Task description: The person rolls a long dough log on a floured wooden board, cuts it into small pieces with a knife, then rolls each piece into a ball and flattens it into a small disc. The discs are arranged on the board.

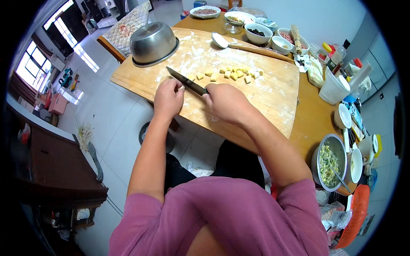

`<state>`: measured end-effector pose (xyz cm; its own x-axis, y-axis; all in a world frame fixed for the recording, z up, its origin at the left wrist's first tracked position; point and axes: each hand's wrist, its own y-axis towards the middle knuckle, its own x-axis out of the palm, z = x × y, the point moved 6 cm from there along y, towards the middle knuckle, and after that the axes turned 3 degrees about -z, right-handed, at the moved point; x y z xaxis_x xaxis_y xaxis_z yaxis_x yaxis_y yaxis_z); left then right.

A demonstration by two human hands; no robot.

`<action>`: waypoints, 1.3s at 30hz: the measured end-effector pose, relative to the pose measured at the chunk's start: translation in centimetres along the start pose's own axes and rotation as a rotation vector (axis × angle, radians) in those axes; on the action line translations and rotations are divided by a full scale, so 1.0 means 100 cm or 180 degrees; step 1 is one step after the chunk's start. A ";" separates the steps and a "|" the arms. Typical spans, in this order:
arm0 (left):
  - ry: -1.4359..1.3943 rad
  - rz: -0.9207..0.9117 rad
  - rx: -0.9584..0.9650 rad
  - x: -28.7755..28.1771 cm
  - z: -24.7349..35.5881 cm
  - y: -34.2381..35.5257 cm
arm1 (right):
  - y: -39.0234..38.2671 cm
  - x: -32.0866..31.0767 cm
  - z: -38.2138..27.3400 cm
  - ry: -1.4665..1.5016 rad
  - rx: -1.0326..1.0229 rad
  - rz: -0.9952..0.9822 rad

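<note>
My right hand grips the handle of a dark-bladed knife, its blade slanting up and left over the floured wooden board. Close to the blade, my left hand is closed at the board's near edge, fingers curled around what looks like pale dough, mostly hidden by them. Several small cut pieces of yellowish dough lie loosely beyond the knife. An upturned metal bowl rests on the board's far left corner.
A rolling pin and a white ladle lie along the board's far side. Bowls of dark food and meat stand behind. At right sits a metal bowl of chopped green-yellow filling with a spoon in it. A quilted chair stands at far left.
</note>
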<state>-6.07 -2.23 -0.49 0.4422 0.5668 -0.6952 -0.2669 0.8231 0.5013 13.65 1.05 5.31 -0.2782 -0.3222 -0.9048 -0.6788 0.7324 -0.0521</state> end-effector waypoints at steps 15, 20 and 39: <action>0.0056 -0.0456 -0.0143 0.029 0.014 0.028 | -0.119 -0.079 0.115 -0.0437 0.1194 0.1606; -0.0006 -0.0826 -0.0210 0.050 0.019 0.033 | -0.119 -0.072 0.150 -0.0873 0.1720 0.1491; 0.1418 -0.0736 -0.1447 0.009 -0.059 0.058 | 0.021 -0.033 0.181 -0.0033 0.0509 0.1928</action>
<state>-12.26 3.25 -1.24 0.1620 0.2547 -0.9533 -0.5846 0.8031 0.1152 25.41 14.46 0.52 -0.5747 0.1837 -0.7975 -0.2923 0.8642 0.4096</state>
